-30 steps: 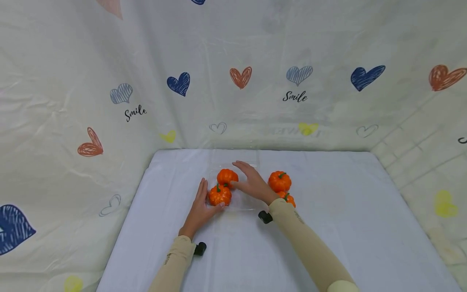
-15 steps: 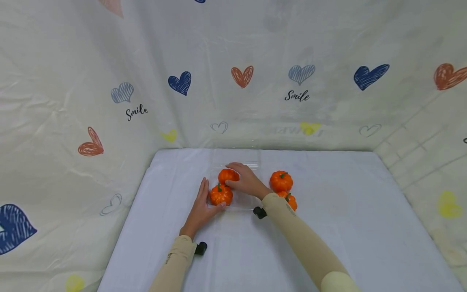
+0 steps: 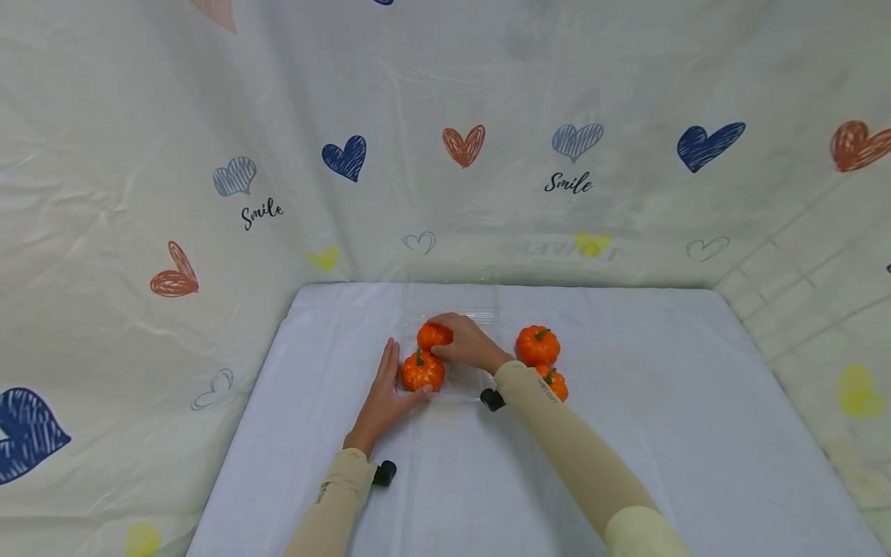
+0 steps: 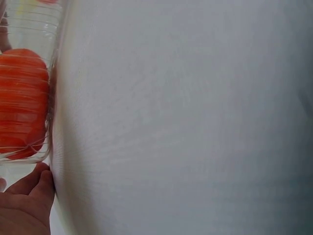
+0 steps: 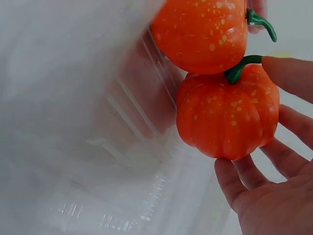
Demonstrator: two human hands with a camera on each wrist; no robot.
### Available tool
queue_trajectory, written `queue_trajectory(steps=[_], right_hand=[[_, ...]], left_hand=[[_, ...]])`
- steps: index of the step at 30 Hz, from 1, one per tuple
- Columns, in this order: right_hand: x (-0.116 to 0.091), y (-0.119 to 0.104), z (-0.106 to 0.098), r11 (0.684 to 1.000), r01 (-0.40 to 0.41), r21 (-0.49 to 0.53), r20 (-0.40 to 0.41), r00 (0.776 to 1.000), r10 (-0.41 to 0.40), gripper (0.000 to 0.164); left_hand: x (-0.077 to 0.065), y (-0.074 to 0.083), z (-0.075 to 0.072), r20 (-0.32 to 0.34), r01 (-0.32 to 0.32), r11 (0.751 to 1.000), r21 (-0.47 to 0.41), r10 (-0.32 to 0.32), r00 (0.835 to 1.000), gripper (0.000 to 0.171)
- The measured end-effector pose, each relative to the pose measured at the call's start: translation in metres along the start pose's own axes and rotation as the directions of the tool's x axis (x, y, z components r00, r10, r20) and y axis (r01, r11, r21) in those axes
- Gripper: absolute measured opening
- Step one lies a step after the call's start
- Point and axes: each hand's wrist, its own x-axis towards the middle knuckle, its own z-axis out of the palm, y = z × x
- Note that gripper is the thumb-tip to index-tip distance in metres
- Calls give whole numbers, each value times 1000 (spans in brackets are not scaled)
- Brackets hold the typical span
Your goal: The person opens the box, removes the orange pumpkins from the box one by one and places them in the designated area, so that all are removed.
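A clear plastic box (image 3: 468, 387) lies on the table with two orange toy pumpkins in it. My right hand (image 3: 468, 342) grips the far pumpkin (image 3: 431, 335), thumb by its green stem and fingers round its side, as the right wrist view shows on that pumpkin (image 5: 230, 117). The near pumpkin (image 3: 423, 374) touches it. Along the box's left side my left hand (image 3: 379, 406) rests with long fingers straight and thumb spread across the near edge. In the left wrist view, part of that hand (image 4: 29, 205) is at the box corner, and a pumpkin (image 4: 22, 105) shows through the ribbed wall.
Right of the box sit two more toy pumpkins, a far one (image 3: 537, 345) and a nearer one (image 3: 553, 383) partly hidden by the right sleeve. The raised clear lid (image 3: 452, 298) extends toward the heart-printed curtain (image 3: 487, 209) behind the white-covered table (image 3: 626, 433).
My right hand has moved a little left and its spread fingers have closed round the far pumpkin. The left hand has stayed at the box's side.
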Motion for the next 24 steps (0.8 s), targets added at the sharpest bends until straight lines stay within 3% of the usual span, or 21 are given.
queue_trajectory(steps=[10, 16, 24], right_hand=[[-1, 5, -4, 999, 39, 9, -26, 999, -38, 48], [-5, 8, -4, 999, 24, 47, -41, 999, -22, 49], [-18, 14, -11, 993, 93, 79, -108, 991, -84, 46]], left_hand=[[0, 3, -1, -8, -4, 1000, -1, 4, 1000, 117], [-2, 0, 1, -5, -25, 1000, -17, 25, 1000, 118], [-3, -2, 1, -12, -33, 999, -2, 33, 999, 119]])
